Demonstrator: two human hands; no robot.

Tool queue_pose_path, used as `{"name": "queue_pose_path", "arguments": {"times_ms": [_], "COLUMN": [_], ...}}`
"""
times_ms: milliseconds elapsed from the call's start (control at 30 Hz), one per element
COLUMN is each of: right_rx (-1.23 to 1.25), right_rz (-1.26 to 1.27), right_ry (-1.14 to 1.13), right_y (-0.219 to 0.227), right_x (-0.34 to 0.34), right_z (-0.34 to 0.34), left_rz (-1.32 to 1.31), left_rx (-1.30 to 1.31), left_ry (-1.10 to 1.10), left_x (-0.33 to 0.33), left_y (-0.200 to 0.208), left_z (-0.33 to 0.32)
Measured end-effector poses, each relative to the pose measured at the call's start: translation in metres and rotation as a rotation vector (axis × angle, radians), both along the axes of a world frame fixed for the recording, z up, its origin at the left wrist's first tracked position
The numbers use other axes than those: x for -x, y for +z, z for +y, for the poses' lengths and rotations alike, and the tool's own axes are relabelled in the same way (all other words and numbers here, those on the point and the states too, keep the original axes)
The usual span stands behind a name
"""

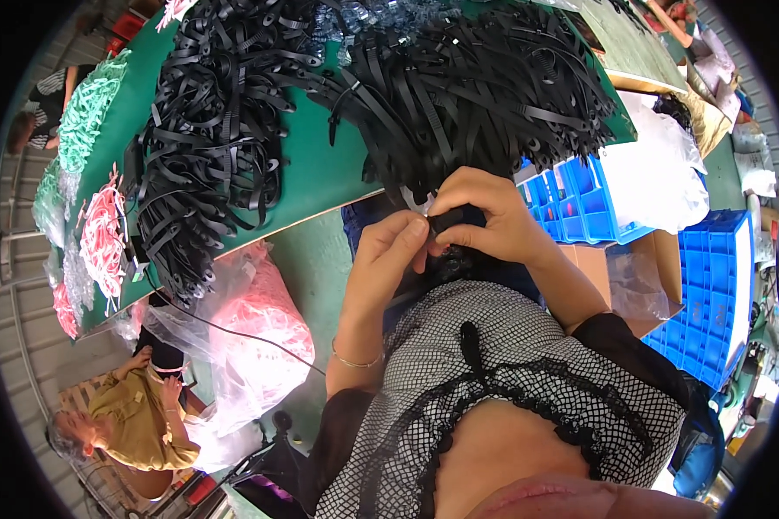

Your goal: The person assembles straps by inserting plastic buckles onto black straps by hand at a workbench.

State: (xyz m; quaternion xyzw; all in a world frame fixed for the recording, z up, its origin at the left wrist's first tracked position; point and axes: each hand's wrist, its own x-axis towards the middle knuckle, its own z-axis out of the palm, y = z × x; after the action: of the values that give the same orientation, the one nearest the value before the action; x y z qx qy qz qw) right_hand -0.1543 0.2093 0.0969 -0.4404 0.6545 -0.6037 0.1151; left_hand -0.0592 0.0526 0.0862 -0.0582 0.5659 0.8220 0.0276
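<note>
My left hand [388,246] and my right hand [486,218] meet at the table's near edge, both closed in a pinch. Between the fingertips is the end of a black strap [460,216], mostly covered by the fingers. A small pale, clear piece [422,202] shows just beyond the fingertips; whether it is joined to the strap I cannot tell. Right beyond my hands lies a thick heap of black toothed straps [485,95], some ends hanging over the edge. A second long heap of black straps [221,112] lies to the left.
Clear plastic pieces [381,19] lie at the back of the green table [320,169]. Green straps [95,108] and pink straps [104,229] are at far left. Blue crates [705,290] stand right, a pink-filled bag [260,337] below left. Another person [143,415] sits at lower left.
</note>
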Motion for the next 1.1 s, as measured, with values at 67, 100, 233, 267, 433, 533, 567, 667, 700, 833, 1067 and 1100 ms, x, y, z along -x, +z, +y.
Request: {"name": "queue_pose_path", "arguments": {"times_ms": [67, 100, 233, 267, 433, 533, 567, 667, 700, 833, 1067, 1100], "right_rx": [-0.028, 0.069, 0.235, 0.275, 0.133, -0.018, -0.112, -0.326, -0.423, -0.658, -0.269, -0.286], "right_rz": [-0.083, -0.255, -0.524, -0.587, -0.576, -0.393, -0.275, -0.174, -0.255, 0.228, 0.487, 0.623], "right_ry": [0.030, 0.057, 0.139, 0.166, 0.109, 0.026, 0.001, -0.076, -0.071, 0.054, -0.245, -0.352], "right_y": [-0.006, -0.010, -0.017, -0.018, -0.011, 0.001, 0.004, 0.011, 0.011, -0.040, 0.022, 0.029], "right_x": [-0.001, -0.004, -0.006, -0.007, -0.003, 0.004, 0.007, 0.013, 0.011, 0.000, 0.034, 0.048], "right_z": [0.002, 0.000, 0.001, 0.001, 0.009, 0.027, 0.035, 0.069, 0.074, 0.084, 0.034, 0.027], "left_rz": [0.033, 0.028, 0.051, 0.040, 0.058, 0.029, -0.004, -0.130, -0.145, -0.309, -0.195, -0.103], "left_rx": [0.041, 0.040, -0.102, -0.141, -0.069, 0.164, 0.337, 0.452, 0.517, 0.443, 1.081, 1.137], "left_ry": [-0.068, -0.068, -0.047, -0.054, -0.104, -0.167, -0.178, -0.299, -0.343, -0.493, -0.444, -0.405], "left_x": [-0.002, -0.002, -0.002, -0.003, -0.001, -0.008, -0.014, -0.024, -0.030, -0.050, -0.086, -0.085], "left_y": [0.000, 0.001, 0.000, 0.000, -0.001, 0.009, 0.014, -0.001, -0.018, -0.070, -0.096, -0.094], "left_z": [-0.001, 0.000, 0.005, 0.005, -0.001, -0.019, -0.026, -0.046, -0.052, -0.059, -0.071, -0.070]}}
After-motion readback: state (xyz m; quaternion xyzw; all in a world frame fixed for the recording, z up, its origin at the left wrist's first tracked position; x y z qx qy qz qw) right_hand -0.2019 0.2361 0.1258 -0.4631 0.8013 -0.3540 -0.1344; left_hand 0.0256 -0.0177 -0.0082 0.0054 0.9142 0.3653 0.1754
